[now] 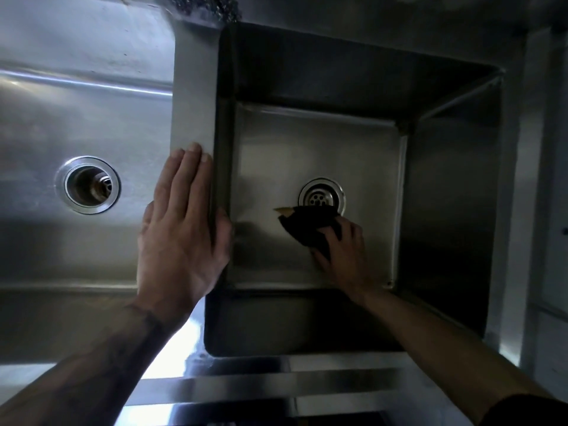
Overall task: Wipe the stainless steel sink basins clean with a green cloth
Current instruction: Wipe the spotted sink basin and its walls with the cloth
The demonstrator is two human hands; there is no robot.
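Two stainless steel basins lie side by side. The deep right basin (322,142) has a round drain (321,195) in its floor. My right hand (342,250) reaches down inside it and presses a dark cloth (307,224) onto the floor, just in front of the drain; the cloth looks almost black in this light, with a pale corner sticking out left. My left hand (181,222) lies flat, fingers together, on the steel divider (193,96) between the basins, thumb over the right basin's edge. The left basin (76,118) has an open drain hole (88,185).
A dark scouring pad or similar clump (204,7) sits on the back ledge above the divider. The front rim of the sink unit (276,385) runs along the bottom. A steel side edge (528,179) borders the right basin.
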